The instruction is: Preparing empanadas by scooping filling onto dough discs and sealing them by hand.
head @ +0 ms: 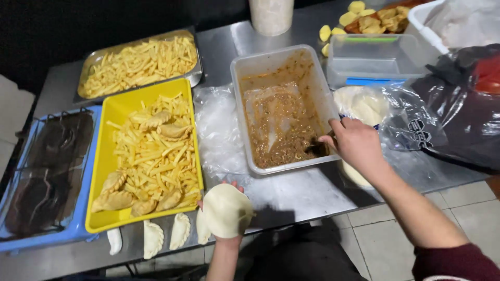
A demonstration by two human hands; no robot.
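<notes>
Steel worktable (312,192), pale tiled floor (390,234) below, dark wall (78,26) behind, dim light

Your right hand (355,143) hides whatever utensil it dips into the filling tub (281,106); your dough disc (227,210) covers your left palm.
</notes>
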